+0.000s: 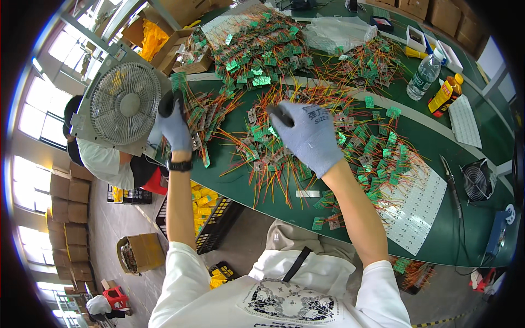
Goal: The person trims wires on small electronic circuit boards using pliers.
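My left hand (176, 126), in a grey glove with dark fingertips, is raised beside the fan at the table's left end. Its fingers are closed on a small green circuit board (179, 81) that sticks up past the fingertips. Below and beside it lies a small heap of wired circuit boards (208, 112). My right hand (306, 131), gloved the same way, is over the middle pile of green boards with red and yellow wires (262, 150). Its thumb and fingers are curled together; what they hold, if anything, is hidden.
A large heap of wired boards (257, 54) rises at the back. The standing fan (128, 104) is at far left. A water bottle (424, 76), a dark drink bottle (445, 95), a perforated white sheet (418, 208) and a soldering iron (451, 183) lie right. A crate of yellow parts (210, 218) stands below.
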### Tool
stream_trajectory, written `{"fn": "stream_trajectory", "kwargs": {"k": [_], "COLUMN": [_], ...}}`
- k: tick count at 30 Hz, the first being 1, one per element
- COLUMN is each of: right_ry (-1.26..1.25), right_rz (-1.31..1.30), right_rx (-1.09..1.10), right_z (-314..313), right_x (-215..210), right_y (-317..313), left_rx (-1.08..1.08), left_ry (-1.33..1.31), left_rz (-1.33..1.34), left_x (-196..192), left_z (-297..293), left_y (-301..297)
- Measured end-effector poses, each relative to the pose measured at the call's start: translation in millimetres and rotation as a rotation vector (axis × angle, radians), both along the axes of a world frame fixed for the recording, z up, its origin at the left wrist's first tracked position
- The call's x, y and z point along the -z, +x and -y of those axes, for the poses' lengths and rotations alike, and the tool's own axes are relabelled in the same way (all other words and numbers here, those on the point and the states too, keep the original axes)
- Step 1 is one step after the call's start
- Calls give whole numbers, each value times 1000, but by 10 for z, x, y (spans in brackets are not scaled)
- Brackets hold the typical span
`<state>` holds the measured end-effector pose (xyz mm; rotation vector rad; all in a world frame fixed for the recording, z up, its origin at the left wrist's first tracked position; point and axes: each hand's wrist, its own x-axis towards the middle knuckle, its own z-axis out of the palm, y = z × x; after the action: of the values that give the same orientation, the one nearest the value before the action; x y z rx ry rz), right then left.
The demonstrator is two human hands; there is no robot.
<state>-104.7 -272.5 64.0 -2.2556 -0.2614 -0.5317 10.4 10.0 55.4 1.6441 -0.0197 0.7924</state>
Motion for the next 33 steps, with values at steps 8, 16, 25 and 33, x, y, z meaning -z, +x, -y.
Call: {"fn": "stream_trajectory", "kwargs": {"k": [8, 16, 25, 33], "right_ry": [392, 129, -144, -57], "right_rz": [-174, 51, -247, -37], "right_rx": [-316, -361, -682, -429], "right_z": [-461, -372, -10, -80], "right_x": [282, 377, 192, 105], "right_y": [-26, 85, 46, 51], "left_rx": [473, 399, 720, 661], "left_ry": [-451, -323, -86, -117], "left_rz": [-94, -185, -386, -456], "left_x": [12, 265, 19, 429], "left_z": [894, 655, 349, 193], "left_y": [-1114, -1276, -1266, -1300]}}
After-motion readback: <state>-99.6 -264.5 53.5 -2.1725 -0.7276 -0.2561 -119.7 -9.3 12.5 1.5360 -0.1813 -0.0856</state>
